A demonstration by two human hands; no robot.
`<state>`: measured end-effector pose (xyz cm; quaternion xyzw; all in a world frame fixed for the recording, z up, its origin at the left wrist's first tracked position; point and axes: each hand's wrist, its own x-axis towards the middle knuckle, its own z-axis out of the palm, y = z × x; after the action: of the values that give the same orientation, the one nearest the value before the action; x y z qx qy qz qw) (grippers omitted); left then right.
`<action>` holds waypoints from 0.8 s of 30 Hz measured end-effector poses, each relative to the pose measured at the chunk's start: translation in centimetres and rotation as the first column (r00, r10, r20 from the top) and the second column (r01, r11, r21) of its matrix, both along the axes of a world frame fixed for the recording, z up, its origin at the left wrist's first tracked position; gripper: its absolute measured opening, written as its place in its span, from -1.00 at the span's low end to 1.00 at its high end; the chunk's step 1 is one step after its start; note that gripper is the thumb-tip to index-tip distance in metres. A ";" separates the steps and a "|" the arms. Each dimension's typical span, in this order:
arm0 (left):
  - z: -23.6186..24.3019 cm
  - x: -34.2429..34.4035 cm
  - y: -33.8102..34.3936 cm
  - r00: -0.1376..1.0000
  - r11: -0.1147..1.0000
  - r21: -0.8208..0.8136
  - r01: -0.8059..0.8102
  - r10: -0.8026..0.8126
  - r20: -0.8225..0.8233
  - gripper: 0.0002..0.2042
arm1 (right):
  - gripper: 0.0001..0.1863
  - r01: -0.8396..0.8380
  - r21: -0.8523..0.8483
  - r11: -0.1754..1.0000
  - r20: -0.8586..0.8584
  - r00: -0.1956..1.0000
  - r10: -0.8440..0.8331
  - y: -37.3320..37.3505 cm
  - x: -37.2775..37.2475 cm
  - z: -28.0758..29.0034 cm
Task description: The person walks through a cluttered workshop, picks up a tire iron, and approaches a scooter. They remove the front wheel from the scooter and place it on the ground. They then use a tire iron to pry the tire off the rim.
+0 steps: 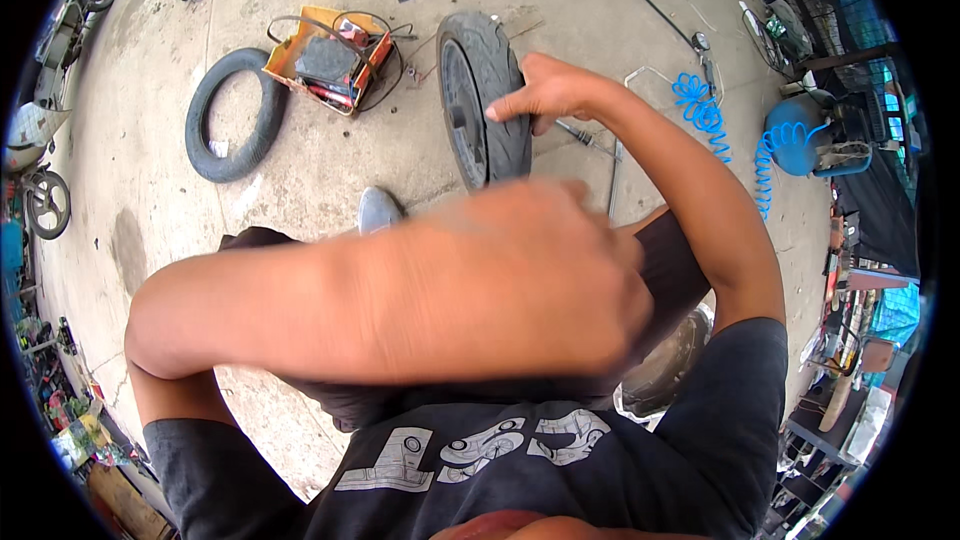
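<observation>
Clamping the wheel (508, 148) across its tread, the right hand (555, 92) held it upright, right of the box (283, 58). The left hand (530, 275) blurred near the camera, its grip impossible to tell

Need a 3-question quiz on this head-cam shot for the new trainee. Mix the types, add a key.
1. True or false: the black rubber ring lies on the floor to the right of the orange box.
2. Pick one. The coiled hose is: A) red; B) blue; C) yellow.
3. Which hand is plainly on the tyre of the wheel?

Key
1. False: the black rubber ring lies to the left of the orange box.
2. B.
3. The right hand. The left hand is blurred and close to the camera, so its contact cannot be told.
</observation>
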<state>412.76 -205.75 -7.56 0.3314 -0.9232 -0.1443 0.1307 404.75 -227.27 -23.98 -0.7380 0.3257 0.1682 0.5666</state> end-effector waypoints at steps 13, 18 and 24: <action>-17.0 17.9 -6.7 0.814 0.792 0.196 -0.578 0.543 0.208 -0.11 | -0.41 -0.376 -0.387 0.842 -0.165 0.927 0.338 0.5 -4.4 1.1; -19.5 15.1 -5.8 0.809 0.751 0.305 -0.586 0.566 0.159 -0.13 | -0.43 -0.424 -0.442 0.790 -0.193 0.905 0.378 0.9 -5.3 1.5; -22.0 15.7 -4.9 0.813 0.768 0.309 -0.561 0.581 0.032 -0.31 | -0.45 -0.442 -0.472 0.763 -0.203 0.897 0.394 0.4 -5.9 1.5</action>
<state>428.50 -210.61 -29.54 0.6074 -0.7402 -0.2488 0.1458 398.80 -226.84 -22.48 -0.9056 0.2112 0.2324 0.2852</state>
